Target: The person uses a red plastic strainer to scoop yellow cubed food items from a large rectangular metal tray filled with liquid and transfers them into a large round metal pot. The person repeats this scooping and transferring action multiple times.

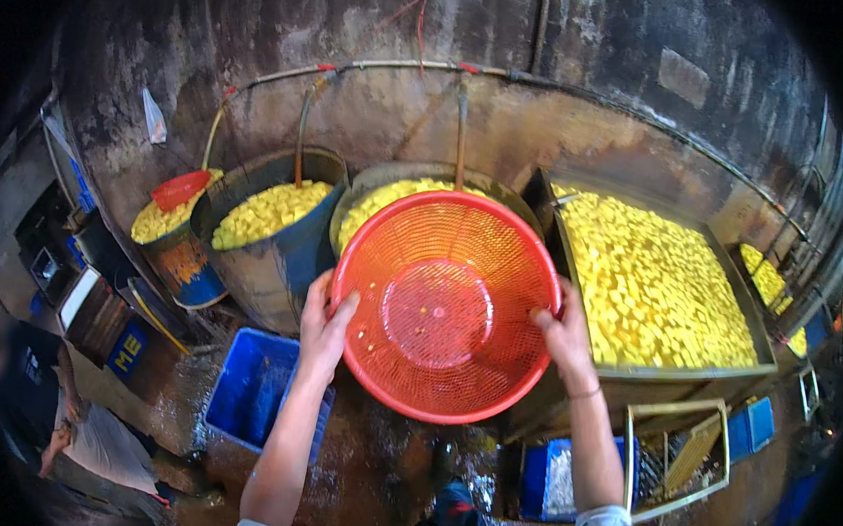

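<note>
A large round orange-red plastic colander is held up in front of me, its open top facing me. My left hand grips its left rim, thumb over the edge, and my right hand grips the right rim the same way. Only a few small yellow bits cling inside the mesh. Behind it stands a drum full of yellow cubes, partly hidden by the colander. To the right, a big rectangular metal vat holds many yellow cubes in liquid.
Two more drums of yellow cubes, a blue-grey one and a smaller one with a red scoop, stand left. A blue crate sits on the wet floor. A wooden frame is at lower right. Another person stands at far left.
</note>
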### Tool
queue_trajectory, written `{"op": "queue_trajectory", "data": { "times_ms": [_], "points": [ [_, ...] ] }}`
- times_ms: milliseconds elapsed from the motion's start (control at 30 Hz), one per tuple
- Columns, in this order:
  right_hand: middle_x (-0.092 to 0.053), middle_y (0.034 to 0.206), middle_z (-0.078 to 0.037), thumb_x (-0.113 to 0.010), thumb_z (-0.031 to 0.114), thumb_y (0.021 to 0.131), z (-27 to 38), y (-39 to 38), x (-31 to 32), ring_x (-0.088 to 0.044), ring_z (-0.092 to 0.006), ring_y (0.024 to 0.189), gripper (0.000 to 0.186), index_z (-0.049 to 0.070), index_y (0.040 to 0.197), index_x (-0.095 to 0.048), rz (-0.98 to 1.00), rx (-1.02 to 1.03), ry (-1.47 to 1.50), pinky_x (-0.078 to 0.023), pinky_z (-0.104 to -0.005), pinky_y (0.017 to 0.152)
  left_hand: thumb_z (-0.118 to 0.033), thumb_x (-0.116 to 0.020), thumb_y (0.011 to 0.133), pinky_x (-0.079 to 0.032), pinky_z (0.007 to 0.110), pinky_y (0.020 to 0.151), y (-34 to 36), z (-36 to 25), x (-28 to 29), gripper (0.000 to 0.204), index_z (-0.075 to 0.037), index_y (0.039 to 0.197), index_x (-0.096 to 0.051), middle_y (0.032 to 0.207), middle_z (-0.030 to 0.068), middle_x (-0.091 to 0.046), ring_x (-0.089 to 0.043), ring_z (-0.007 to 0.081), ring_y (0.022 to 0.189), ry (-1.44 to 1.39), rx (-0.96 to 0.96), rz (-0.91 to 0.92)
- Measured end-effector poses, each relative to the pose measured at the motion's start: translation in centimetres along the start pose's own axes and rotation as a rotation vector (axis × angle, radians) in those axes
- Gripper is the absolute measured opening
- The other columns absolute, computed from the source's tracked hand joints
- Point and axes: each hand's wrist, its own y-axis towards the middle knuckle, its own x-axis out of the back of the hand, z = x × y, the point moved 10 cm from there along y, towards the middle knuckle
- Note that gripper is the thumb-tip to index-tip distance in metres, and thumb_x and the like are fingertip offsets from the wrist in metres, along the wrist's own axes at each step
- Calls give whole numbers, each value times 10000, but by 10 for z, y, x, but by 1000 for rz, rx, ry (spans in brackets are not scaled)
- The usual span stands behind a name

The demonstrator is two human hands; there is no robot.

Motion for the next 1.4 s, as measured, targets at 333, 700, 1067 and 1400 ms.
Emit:
{"op": "queue_trajectory", "data": {
  "times_ms": [333,700,1067,1400],
  "points": [
    [-668,978,-249,-598,98,763,-159,316,-94,-638,-428,938,587,143,1333,-467,108,-66,-635,-512,-506,847,-131,-594,933,-453,312,917,302,170,-88,431,-33,1337,-478,1135,137,-652,-601,177,1042,546,56,-64],
    [-678,925,-242,-699,158,747,-247,313,-112,-662,-417,881,760,135,1428,-363,308,-210,-734,-538,-509,789,-164,-557,875,-520,427,794,281,186,-123,480,-72,1344,-510,958,243,-669,-662,383,897,903,-113,-62],
    [-682,882,-225,-640,148,788,-263,292,-106,-676,-392,837,699,119,1433,-372,322,-260,-770,-542,-499,762,-213,-571,879,-464,492,910,265,221,-127,496,-79,1351,-503,1119,251,-624,-568,437,1050,1242,12,-49],
    [-647,1081,-236,-622,168,806,-277,308,-116,-641,-393,999,586,114,1358,-431,374,-283,-792,-524,-491,861,-307,-608,869,-479,479,915,290,245,-123,613,-92,1410,-414,1042,243,-659,-622,405,1000,1286,184,109]
  ]
}}
